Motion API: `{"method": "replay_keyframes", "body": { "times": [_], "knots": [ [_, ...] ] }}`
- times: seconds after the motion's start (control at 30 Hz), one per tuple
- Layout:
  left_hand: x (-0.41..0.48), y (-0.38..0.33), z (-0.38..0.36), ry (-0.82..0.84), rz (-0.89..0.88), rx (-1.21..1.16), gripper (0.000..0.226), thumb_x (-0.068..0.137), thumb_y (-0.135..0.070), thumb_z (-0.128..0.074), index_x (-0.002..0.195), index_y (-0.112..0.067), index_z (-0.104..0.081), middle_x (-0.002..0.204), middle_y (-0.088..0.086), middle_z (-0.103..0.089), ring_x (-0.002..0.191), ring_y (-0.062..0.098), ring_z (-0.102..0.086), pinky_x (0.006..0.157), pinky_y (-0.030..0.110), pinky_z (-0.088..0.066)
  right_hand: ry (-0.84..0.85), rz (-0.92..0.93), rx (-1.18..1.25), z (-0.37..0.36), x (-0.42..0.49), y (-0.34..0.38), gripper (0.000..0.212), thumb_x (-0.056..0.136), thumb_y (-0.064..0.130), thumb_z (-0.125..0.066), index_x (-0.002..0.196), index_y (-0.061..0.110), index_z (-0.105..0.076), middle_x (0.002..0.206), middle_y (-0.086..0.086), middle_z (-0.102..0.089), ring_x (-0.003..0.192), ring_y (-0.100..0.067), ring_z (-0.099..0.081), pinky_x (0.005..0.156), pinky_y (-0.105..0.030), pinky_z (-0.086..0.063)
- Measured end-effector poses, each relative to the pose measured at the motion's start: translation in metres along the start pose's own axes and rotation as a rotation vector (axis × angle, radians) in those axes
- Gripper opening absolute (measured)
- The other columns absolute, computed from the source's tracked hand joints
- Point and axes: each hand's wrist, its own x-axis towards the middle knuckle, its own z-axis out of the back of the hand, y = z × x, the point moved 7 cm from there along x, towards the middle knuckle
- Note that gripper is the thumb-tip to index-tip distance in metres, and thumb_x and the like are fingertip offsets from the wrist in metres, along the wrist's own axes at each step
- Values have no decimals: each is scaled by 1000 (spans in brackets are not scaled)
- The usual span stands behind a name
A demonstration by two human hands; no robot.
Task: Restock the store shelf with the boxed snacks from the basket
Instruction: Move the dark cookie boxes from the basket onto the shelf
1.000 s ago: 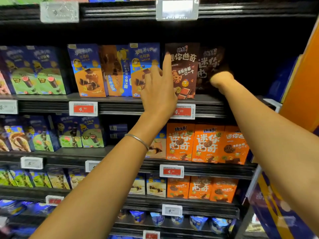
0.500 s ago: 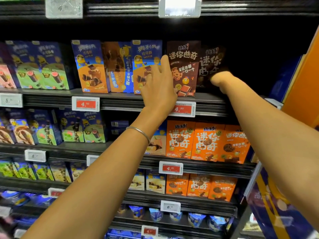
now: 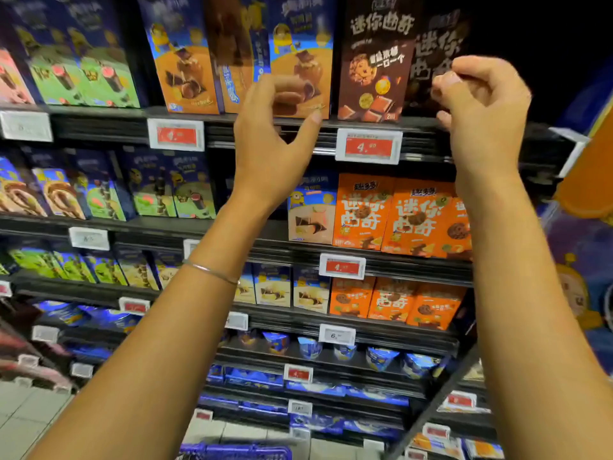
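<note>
- Both hands are up at the shelf edge (image 3: 331,122), and neither holds a box: the left hand (image 3: 272,141) has its fingers (image 3: 313,118) curled and apart, thumb spread below, empty, while the right hand (image 3: 484,104) is loosely curled with fingertips drawn close together, gripping nothing that I can see.
- The dark brown cookie box (image 3: 376,61) stands upright on that shelf edge, between the two hands; a second dark brown box (image 3: 434,48) stands just to its right, set slightly further back and partly hidden by the right hand.
- Left of the cookie box stands a row of blue and orange snack boxes (image 3: 185,68), upright and close together.
- These look like thin cardboard cartons (light and stiff enough, I would judge, but easily dented at the corners). They are best taken by the two narrow sides, mid-height, and slid rather than squeezed.
- The glossy print may be a little slippery, so a flat pinch across the faces seems less sure.
- Far below the cookie box, a blue basket rim (image 3: 232,452) shows at the bottom of the view; what lies in it I cannot tell.
</note>
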Motion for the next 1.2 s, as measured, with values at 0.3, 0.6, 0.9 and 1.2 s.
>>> {"method": "replay_keyframes", "body": {
  "times": [0.3,0.6,0.9,1.2],
  "knots": [
    [-206,119,110,-68,481,27,15,98,-15,-66,112,-11,-64,98,-3,-66,90,8,-62,84,28,-52,600,-574,129,-71,-221,-130,20,93,29,-59,106,17,-66,97,-4,-75,88,-21,-74,71,-30,-59],
    [-441,245,207,123,1122,77,7,101,-5,-65,107,-7,-62,95,16,-61,87,23,-56,79,29,-51,701,-1344,-28,-126,-507,-249,21,99,27,-60,118,18,-63,116,-7,-72,103,-24,-71,89,-38,-55],
    [-619,336,295,326,1566,149,18,99,-14,-71,108,1,-68,106,24,-73,103,36,-70,100,55,-54,556,-1840,-127,-146,-708,-284,24,101,45,-53,95,23,-61,87,8,-68,85,-13,-61,69,-28,-48],
    [-742,405,323,338,1742,132,39,100,-29,-71,124,0,-61,127,21,-70,114,37,-71,102,52,-57,579,-1963,-171,-172,-843,-355,59,98,55,-53,139,12,-54,135,-9,-61,120,-28,-60,102,-44,-48]
  ]
}}
